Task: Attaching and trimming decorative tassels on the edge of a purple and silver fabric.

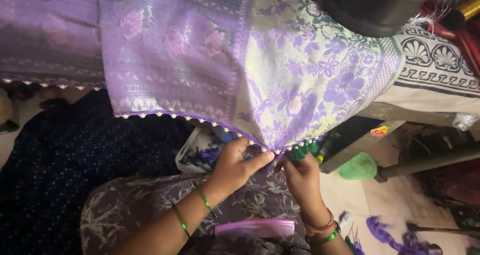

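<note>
A purple and cream brocade cloth (pixel 280 70) with a flower pattern hangs down in front of me. A row of small white beads (pixel 165 114) runs along its lower hem. My left hand (pixel 234 166) pinches that hem near its lowest point, thumb on the beaded edge. Just to the right, my right hand (pixel 301 177) has its fingers closed on the same hem, beside some green beads (pixel 306 149); whether it also holds a needle I cannot tell. Green bangles sit on both wrists.
A pink flat object (pixel 255 228) lies on my lap. A dark blue dotted cloth (pixel 65 155) covers the floor at left. A green plastic cup (pixel 358 167), purple thread scraps (pixel 385 232) and a patterned sheet on a bed edge (pixel 435 65) are at right.
</note>
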